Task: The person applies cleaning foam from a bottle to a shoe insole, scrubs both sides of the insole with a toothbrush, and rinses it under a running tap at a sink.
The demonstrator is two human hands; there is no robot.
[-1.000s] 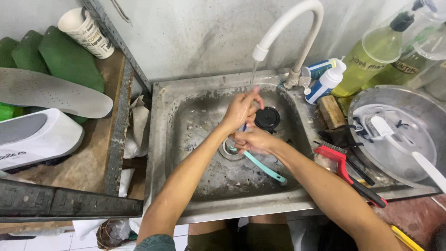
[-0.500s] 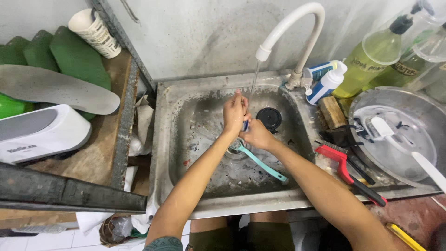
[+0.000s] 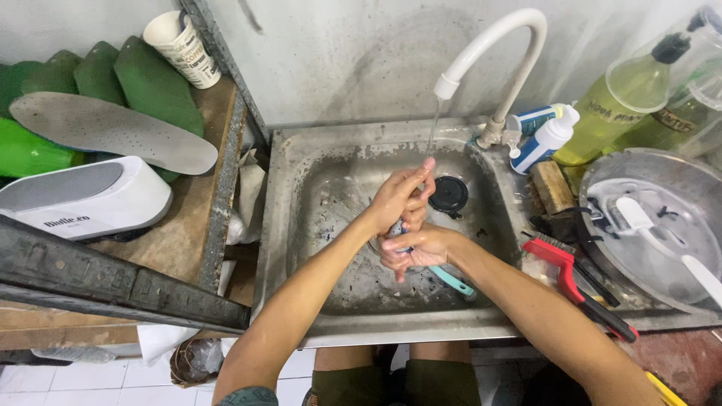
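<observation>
Over the steel sink (image 3: 301, 225), both my hands meet under a thin stream of water from the white curved tap (image 3: 496, 45). My right hand (image 3: 417, 249) grips a teal-handled brush (image 3: 455, 280) whose handle sticks out toward the sink's front right. My left hand (image 3: 398, 197) lies over the brush's upper end and rubs it; the brush head is hidden between my fingers. A black drain plug (image 3: 449, 194) sits just right of my hands.
A red brush (image 3: 575, 278) and a round metal basin (image 3: 662, 225) with white utensils lie right of the sink. Bottles (image 3: 617, 113) stand behind. On the left wooden shelf are a grey insole (image 3: 105, 131), green pads (image 3: 150, 83), a white box (image 3: 83, 199) and stacked paper cups (image 3: 184, 45).
My hands rose a little toward the water stream and closed together around the brush's upper end. The teal handle stays pointing to the front right.
</observation>
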